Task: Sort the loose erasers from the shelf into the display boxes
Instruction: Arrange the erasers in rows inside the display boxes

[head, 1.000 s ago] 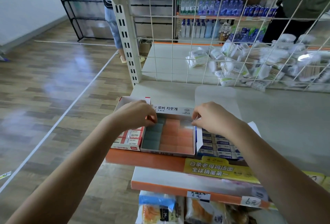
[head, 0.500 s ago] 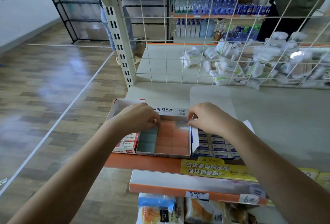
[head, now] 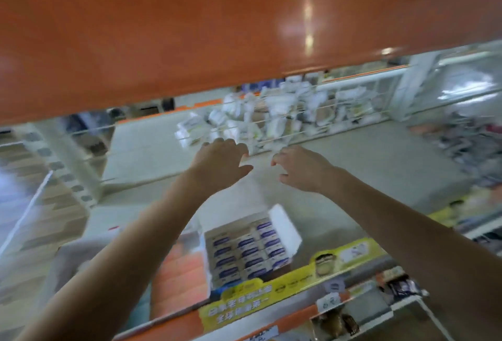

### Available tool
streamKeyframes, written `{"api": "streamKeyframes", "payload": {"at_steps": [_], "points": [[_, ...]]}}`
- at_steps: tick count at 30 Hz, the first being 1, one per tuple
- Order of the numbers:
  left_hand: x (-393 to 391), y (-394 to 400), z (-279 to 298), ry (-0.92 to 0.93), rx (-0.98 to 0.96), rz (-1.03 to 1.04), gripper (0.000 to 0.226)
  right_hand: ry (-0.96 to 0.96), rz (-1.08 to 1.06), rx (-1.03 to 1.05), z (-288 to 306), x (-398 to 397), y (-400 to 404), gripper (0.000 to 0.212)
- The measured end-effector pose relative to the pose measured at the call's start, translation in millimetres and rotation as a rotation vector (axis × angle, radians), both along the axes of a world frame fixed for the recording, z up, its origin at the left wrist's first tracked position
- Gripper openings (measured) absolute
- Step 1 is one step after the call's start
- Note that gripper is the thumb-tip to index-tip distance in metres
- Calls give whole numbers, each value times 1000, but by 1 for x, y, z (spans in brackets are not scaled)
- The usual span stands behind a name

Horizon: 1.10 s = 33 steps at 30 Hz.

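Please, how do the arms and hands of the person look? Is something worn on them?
Both forearms are bare, with no sleeve in view. The left hand and right hand have no glove, and I see no ring, watch or bracelet, though the picture is blurred.

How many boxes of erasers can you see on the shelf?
2. The box of blue-labelled erasers sits near the shelf's front edge, below the hands. The box of orange erasers sits just left of it, partly behind the left arm. More may be hidden.

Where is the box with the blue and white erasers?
In the head view, the box of blue and white erasers sits low in the middle, at the shelf's front edge, right of the orange erasers, below both hands.
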<state>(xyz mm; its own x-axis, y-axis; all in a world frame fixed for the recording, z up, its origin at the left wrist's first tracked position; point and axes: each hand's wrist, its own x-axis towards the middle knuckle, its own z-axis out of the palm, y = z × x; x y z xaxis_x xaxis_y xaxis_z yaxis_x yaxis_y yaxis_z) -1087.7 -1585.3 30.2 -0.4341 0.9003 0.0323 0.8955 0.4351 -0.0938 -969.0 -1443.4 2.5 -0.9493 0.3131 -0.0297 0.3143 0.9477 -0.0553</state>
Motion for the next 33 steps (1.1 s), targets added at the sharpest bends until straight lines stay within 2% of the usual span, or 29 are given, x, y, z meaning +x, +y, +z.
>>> {"api": "streamKeyframes", "payload": {"at_steps": [6,12,20,27,33], "points": [[73,139,2,-53,-101,-194,45,-29,-252,-25,-3,85,116,45],[155,266,-16,-88,-175,-283,48,-105,-431,-1,-15,177,224,48],[222,385,-41,-143,-120,-281,46,-86,-519,-65,-24,268,338,43],[224,445,-63,-202,-22,-160,41,-13,-467,-112,-49,297,389,43],[208,471,-85,-119,113,-140,37,91,-403,-165,-64,300,406,38]]}}
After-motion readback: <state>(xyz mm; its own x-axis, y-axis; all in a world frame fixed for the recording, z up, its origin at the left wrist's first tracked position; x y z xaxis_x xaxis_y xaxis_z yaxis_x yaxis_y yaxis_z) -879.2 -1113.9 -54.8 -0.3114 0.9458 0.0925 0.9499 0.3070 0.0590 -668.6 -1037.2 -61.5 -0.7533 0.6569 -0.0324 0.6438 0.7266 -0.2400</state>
